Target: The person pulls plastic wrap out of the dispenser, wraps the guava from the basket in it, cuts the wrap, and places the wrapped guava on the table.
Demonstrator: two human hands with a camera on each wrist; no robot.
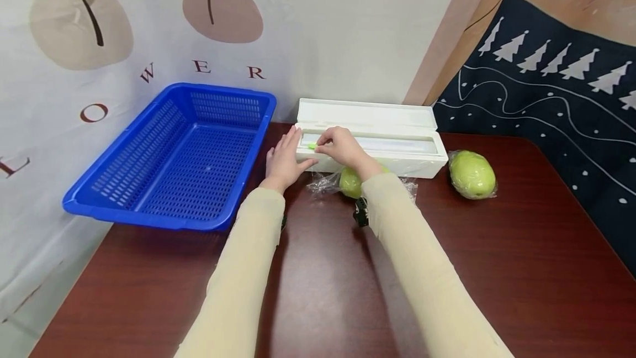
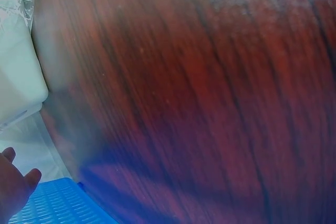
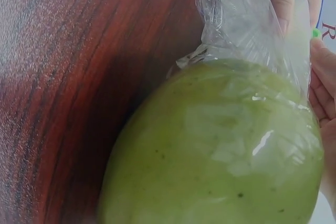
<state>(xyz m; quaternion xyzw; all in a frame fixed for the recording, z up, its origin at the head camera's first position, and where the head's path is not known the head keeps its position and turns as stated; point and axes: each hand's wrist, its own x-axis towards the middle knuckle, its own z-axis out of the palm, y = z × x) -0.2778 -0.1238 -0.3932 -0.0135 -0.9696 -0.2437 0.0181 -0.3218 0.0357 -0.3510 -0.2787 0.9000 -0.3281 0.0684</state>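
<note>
A long white cling film dispenser box [image 1: 427, 167] stands on the table with its lid [image 1: 367, 114] raised. At its left end my left hand [image 1: 284, 162] rests, fingers extended along the corner and thumb at the front. My right hand [image 1: 343, 148] pinches a small bright green slide cutter [image 1: 312, 146] near the left of the box's front edge. Against the box front lies a green fruit [image 1: 350, 183] under clear film [image 1: 324, 184], partly hidden by my right forearm. The right wrist view shows that fruit [image 3: 220, 150] close up, film stretching from it toward the box.
A blue plastic basket [image 1: 233, 211] sits to the left, nothing visible inside it. Right of the box is another green fruit [image 1: 472, 174], wrapped in film. The dark red wooden table [image 1: 318, 291] meets a patterned cloth [image 1: 348, 26] behind.
</note>
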